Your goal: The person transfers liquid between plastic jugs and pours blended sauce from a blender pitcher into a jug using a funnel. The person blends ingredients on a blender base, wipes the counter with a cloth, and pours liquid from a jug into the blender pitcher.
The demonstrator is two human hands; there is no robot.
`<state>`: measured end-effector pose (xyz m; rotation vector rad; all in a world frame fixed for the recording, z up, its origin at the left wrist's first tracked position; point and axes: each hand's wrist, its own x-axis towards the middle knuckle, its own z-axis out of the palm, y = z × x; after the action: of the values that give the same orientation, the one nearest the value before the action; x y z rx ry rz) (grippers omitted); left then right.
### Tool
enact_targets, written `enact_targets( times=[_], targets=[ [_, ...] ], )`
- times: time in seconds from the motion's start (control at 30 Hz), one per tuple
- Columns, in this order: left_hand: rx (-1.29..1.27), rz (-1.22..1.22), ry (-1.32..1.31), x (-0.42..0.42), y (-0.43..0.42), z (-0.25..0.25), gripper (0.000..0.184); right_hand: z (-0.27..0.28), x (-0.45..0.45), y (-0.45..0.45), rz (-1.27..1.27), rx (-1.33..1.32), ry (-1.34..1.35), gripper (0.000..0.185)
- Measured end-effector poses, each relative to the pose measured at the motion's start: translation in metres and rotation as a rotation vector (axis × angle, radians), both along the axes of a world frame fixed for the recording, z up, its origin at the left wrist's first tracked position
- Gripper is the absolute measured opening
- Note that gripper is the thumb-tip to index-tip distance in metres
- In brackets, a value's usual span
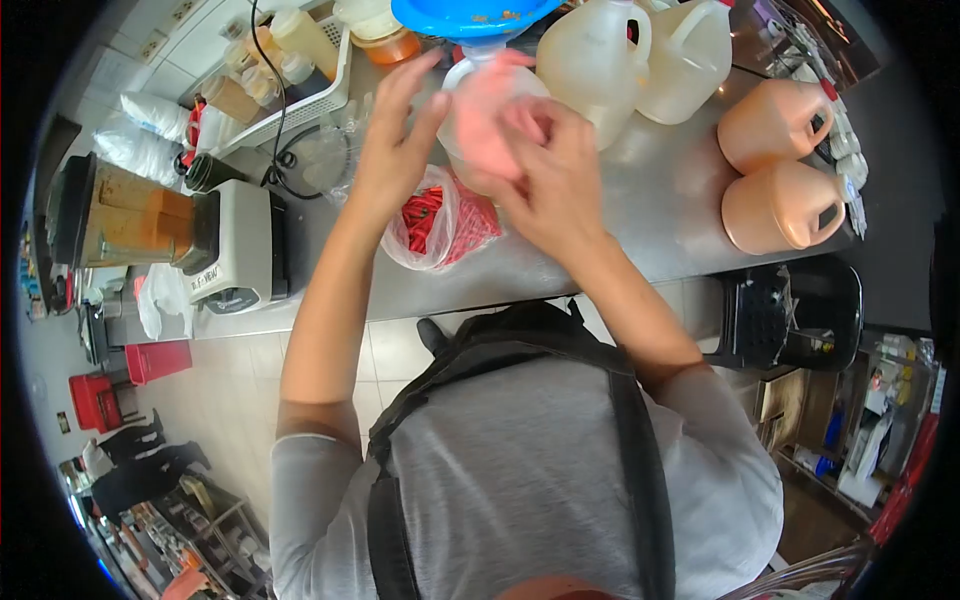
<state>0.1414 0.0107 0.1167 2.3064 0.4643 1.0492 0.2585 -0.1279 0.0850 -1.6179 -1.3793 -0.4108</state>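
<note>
A pink cloth (480, 115), blurred by motion, is in my right hand (555, 180), whose fingers are bent around its edge. Behind the cloth stands a whitish translucent jug (455, 85), partly hidden, with a blue funnel or bowl (475, 18) above it. My left hand (400, 140) is raised just left of the jug, fingers apart and nothing between them. Below the hands, a clear plastic bag (430, 262) of red chillies (420, 215) sits open on the steel counter (650, 215).
Two cloudy jugs (590, 60) stand at the back, and two orange-filled jugs (775, 210) at the right. A blender (235, 245) with orange contents is on the left, near a black cable (280, 110) and a white basket (335, 80) of bottles. A black bin (830, 310) stands below the counter.
</note>
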Motion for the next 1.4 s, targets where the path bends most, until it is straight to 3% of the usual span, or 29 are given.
enact_targets(
  times=[0.07, 0.17, 0.47, 0.53, 0.57, 0.63, 0.73, 0.87, 0.93, 1.07, 1.13, 1.27, 1.4],
  targets=[
    [-0.441, -0.073, -0.141, 0.018, 0.007, -0.02, 0.03, -0.003, 0.002, 0.016, 0.03, -0.053, -0.077, 0.041],
    [-0.627, -0.15, -0.123, 0.028, 0.004, -0.029, 0.032, -0.036, 0.013, 0.029, -0.119, -0.176, -0.178, 0.045],
    [-0.753, -0.214, -0.273, 0.031, 0.01, -0.042, 0.029, -0.088, 0.035, 0.026, -0.009, 0.127, 0.062, 0.031],
    [-0.774, -0.204, -0.22, 0.027, 0.013, -0.039, 0.03, -0.109, 0.044, 0.029, 0.067, 0.193, 0.388, 0.027],
    [-0.795, -0.195, -0.166, 0.025, 0.012, -0.037, 0.031, -0.121, 0.046, 0.025, 0.064, 0.193, 0.391, 0.027],
    [-0.752, -0.215, -0.17, 0.026, 0.011, -0.04, 0.03, -0.135, 0.051, 0.021, 0.059, 0.151, 0.786, 0.031],
    [-0.729, -0.244, -0.223, 0.03, 0.017, -0.044, 0.029, -0.111, 0.042, 0.008, 0.188, 0.308, 0.889, 0.036],
    [-0.867, -0.323, -0.345, 0.031, 0.019, -0.049, 0.026, -0.06, 0.056, 0.026, 0.249, 0.468, 0.737, 0.042],
    [-0.889, -0.325, -0.353, 0.032, 0.019, -0.049, 0.025, -0.045, 0.06, 0.038, 0.15, 0.226, 0.359, 0.044],
    [-0.912, -0.339, -0.387, 0.034, 0.017, -0.05, 0.024, -0.07, 0.053, 0.051, 0.131, 0.317, 0.382, 0.041],
    [-0.907, -0.329, -0.388, 0.034, 0.015, -0.049, 0.024, -0.083, 0.042, 0.044, 0.122, 0.354, 0.643, 0.038],
    [-0.888, -0.296, -0.409, 0.036, 0.016, -0.054, 0.025, -0.09, 0.013, 0.029, 0.033, 0.321, 0.617, 0.034],
    [-0.883, -0.306, -0.414, 0.036, 0.015, -0.054, 0.025, -0.095, -0.011, 0.021, 0.12, 0.257, 0.523, 0.029]
  ],
)
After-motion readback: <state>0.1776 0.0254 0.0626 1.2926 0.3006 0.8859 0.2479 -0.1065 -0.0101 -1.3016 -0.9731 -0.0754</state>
